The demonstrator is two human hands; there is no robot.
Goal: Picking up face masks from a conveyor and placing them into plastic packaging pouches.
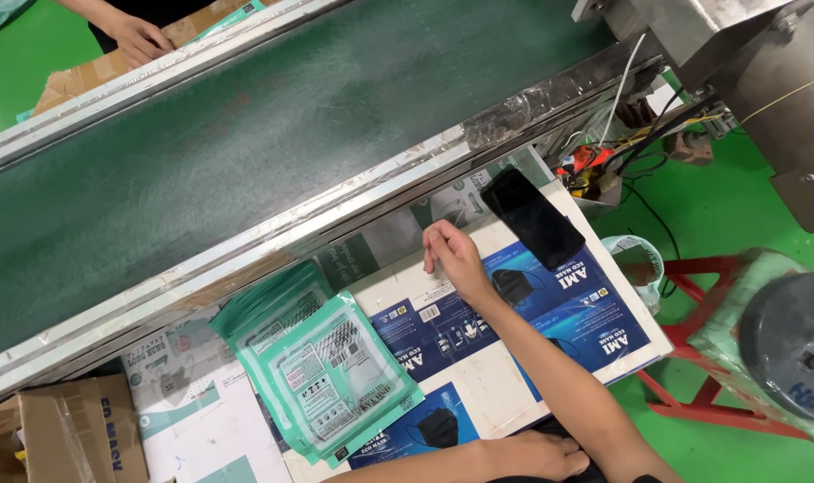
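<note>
My right hand [456, 258] reaches over the work table [496, 385], fingers curled down with nothing in them, just below the conveyor's metal edge. It hovers over flat blue and white printed cartons [572, 309]. A black phone [532, 217] lies just to its right. To its left, a fanned stack of teal mask packets [322, 376] rests on the table. My left hand [541, 453] lies flat on dark cloth at the bottom edge, holding nothing.
A wide green conveyor belt [246, 134] runs diagonally above the table. Another person's hand [139, 38] rests beyond it. A cardboard box [76, 429] sits at bottom left. On the right are a red stool [720, 394], a wrapped grey roll [787, 344], a metal machine [738, 54] and loose wires [604, 165].
</note>
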